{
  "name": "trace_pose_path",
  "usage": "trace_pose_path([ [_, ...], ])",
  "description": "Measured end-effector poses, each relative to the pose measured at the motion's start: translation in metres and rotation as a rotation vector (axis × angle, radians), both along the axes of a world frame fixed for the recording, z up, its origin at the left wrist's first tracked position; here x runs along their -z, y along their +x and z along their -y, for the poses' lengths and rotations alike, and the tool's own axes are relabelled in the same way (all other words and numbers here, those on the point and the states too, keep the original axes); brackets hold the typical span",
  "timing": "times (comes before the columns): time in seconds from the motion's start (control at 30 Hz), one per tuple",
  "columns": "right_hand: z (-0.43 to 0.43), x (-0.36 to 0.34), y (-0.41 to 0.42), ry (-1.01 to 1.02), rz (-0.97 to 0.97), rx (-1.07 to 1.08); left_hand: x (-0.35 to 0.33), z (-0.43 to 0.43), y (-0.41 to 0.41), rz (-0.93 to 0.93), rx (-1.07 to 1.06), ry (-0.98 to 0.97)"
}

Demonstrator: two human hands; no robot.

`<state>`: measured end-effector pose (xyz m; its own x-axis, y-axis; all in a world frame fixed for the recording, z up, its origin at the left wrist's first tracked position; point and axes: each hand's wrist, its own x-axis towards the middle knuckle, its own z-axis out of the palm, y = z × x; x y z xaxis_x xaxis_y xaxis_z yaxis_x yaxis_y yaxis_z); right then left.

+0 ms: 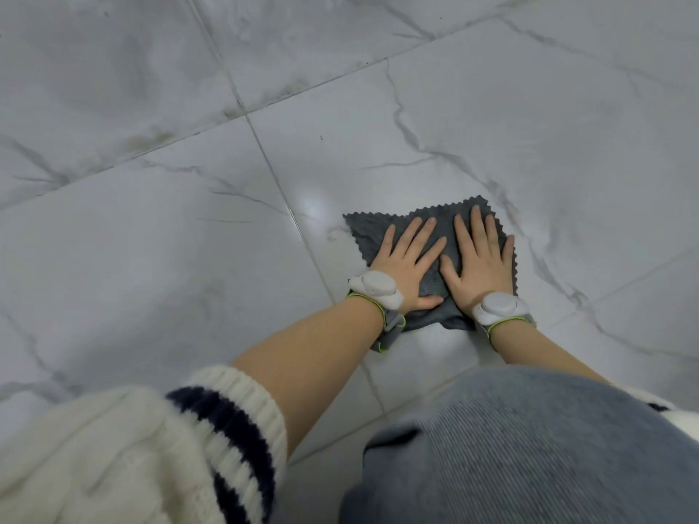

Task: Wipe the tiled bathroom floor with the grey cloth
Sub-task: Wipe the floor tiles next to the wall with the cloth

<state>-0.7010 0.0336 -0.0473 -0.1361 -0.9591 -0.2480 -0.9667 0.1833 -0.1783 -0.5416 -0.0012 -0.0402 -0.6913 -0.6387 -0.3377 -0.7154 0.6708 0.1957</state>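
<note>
grey cloth (431,236): flat on tiled floor (189,259), 4 o'clock of centre | left hand (406,264), right hand (480,264): side by side, palms down on cloth, fingers splayed toward 12 o'clock; grip released, grasping nothing | forearms bare, wrist bands (378,287)

- no words, labels, brands or numbers that i can read anywhere here
- the grey pods strapped on my wrists (376,287) show no print

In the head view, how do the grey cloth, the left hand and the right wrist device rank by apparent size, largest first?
1. grey cloth
2. left hand
3. right wrist device

The cloth is partly covered, yet clearly largest.
</note>
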Motion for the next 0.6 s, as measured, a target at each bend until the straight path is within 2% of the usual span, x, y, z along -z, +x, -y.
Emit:
trace_pose_path([
  [0.37,-0.046,-0.001,0.002,0.029,0.005,-0.026,-0.001,-0.059,-0.002,0.062,-0.012,0.039],
  [0.6,-0.04,0.0,-0.012,0.0,0.02,0.037,0.002,-0.041,-0.013,0.025,0.063,0.043],
])
